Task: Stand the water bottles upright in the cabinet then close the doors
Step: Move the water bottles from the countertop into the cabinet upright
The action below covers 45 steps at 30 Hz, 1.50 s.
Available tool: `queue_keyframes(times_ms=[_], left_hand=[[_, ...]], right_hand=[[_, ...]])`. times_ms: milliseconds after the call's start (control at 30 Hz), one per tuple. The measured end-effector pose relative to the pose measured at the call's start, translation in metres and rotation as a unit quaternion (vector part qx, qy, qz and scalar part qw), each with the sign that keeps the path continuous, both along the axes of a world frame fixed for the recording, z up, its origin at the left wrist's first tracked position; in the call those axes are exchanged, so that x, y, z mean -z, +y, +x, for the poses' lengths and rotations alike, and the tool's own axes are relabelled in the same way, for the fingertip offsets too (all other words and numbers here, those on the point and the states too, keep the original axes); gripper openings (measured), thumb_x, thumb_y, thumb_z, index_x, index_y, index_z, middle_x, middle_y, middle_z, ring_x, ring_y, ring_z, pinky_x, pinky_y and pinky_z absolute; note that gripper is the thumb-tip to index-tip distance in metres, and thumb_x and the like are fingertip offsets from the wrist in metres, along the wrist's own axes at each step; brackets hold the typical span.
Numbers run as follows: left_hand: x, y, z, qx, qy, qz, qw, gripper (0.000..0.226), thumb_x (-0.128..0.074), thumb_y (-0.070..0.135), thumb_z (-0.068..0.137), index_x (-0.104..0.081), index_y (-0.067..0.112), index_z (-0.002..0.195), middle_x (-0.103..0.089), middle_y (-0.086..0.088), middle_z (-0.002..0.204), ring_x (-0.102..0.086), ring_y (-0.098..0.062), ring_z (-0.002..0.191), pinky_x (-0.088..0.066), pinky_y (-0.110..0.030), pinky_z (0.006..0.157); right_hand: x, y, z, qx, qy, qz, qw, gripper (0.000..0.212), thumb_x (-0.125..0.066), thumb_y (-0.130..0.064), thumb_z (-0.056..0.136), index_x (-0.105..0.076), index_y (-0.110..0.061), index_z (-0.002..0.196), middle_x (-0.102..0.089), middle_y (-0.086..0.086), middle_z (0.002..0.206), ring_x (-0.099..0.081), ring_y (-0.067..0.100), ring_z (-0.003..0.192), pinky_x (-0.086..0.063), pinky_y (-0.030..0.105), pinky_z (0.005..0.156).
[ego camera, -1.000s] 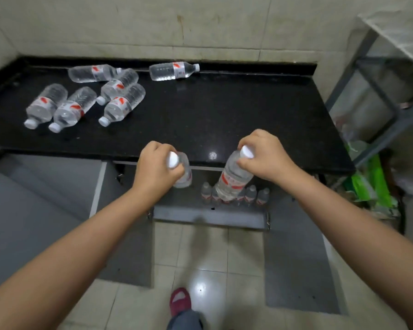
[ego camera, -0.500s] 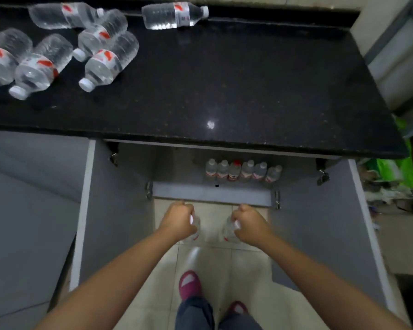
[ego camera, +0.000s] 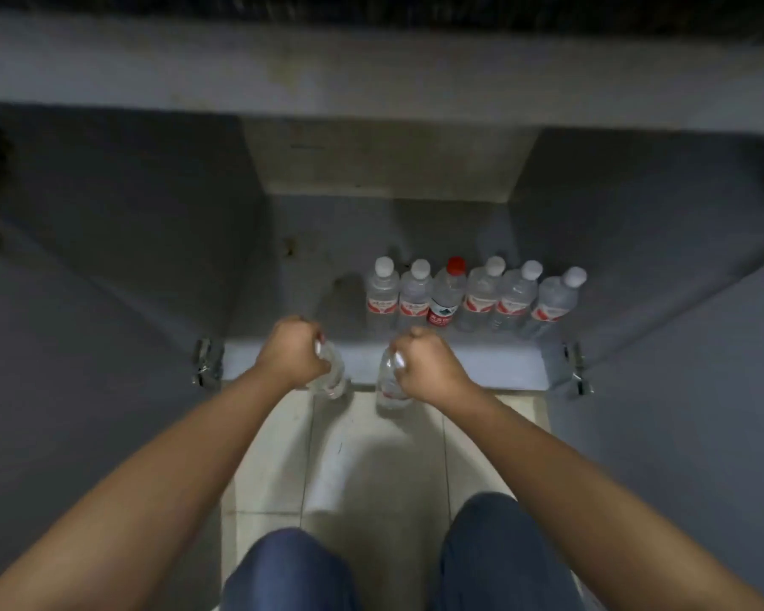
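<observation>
At cabinet sill [ego camera: 481, 363]: both hands gripping bottles.

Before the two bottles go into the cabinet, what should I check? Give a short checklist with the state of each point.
1. Left hand holds its bottle: ok.
2. Right hand holds its bottle: ok.
3. Doors open: ok.
4. Free floor left of the row: ok.
5. Row bottles upright: ok.
6. Held bottles' caps tight: cannot tell.
</observation>
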<state>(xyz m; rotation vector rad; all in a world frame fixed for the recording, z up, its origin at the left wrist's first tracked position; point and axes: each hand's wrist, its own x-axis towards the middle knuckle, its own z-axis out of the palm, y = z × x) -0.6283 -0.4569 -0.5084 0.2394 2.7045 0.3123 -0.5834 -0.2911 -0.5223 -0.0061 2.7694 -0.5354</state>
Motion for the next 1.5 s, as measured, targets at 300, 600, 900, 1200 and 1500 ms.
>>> queue_keyframes(times_ms=[300, 600, 900, 1200, 1500], left_hand=[[0.062, 0.0, -0.042, 0.034, 0.021, -0.105, 0.994, 0.038, -0.055, 0.015, 0.087, -0.056, 0.006, 0.124, -0.056, -0.017, 0.128, -0.048, -0.032, 0.124, -0.038, -0.03, 0.104], [0.102, -0.008, -0.038, 0.021, 0.1, 0.031, 0.994, 0.055, -0.036, 0.003, 0.093, -0.019, -0.002, 0.145, -0.021, -0.022, 0.151, -0.021, -0.036, 0.139, -0.016, -0.034, 0.117], [0.094, -0.02, -0.059, 0.058, 0.124, -0.005, 0.991, 0.063, -0.04, 0.029, 0.098, -0.012, 0.004, 0.148, -0.014, -0.014, 0.158, -0.015, -0.025, 0.147, -0.019, -0.033, 0.118], [0.1, -0.02, -0.067, 0.051, 0.09, 0.019, 0.994, 0.061, -0.034, 0.028, 0.1, -0.009, -0.002, 0.147, -0.01, -0.018, 0.158, -0.008, -0.027, 0.148, -0.01, -0.034, 0.121], [0.103, -0.02, -0.065, 0.039, 0.102, 0.018, 0.994, 0.06, -0.034, 0.022, 0.099, -0.007, -0.001, 0.148, -0.006, -0.017, 0.159, -0.005, -0.026, 0.148, -0.008, -0.031, 0.121]], right_hand=[[0.073, 0.007, -0.051, -0.021, 0.047, 0.014, 0.999, 0.035, -0.054, -0.001, 0.088, -0.058, -0.001, 0.123, -0.054, 0.019, 0.129, -0.049, 0.033, 0.121, -0.043, 0.033, 0.1], [0.09, 0.0, -0.073, -0.06, 0.075, -0.012, 0.995, 0.053, -0.05, -0.01, 0.093, -0.035, -0.011, 0.144, -0.042, 0.013, 0.145, -0.043, 0.028, 0.13, -0.035, 0.026, 0.106], [0.073, 0.008, -0.083, -0.15, 0.029, 0.069, 0.986, 0.054, -0.05, -0.014, 0.093, -0.033, -0.013, 0.145, -0.046, 0.015, 0.142, -0.045, 0.029, 0.129, -0.037, 0.029, 0.104], [0.069, 0.004, -0.082, -0.148, 0.036, 0.095, 0.984, 0.048, -0.056, -0.018, 0.09, -0.046, -0.011, 0.136, -0.056, 0.018, 0.131, -0.054, 0.031, 0.119, -0.044, 0.032, 0.097], [0.061, -0.026, -0.109, -0.14, 0.051, 0.117, 0.982, 0.021, -0.052, -0.012, 0.091, -0.06, -0.001, 0.107, -0.06, 0.022, 0.117, -0.057, 0.034, 0.108, -0.047, 0.032, 0.087]])
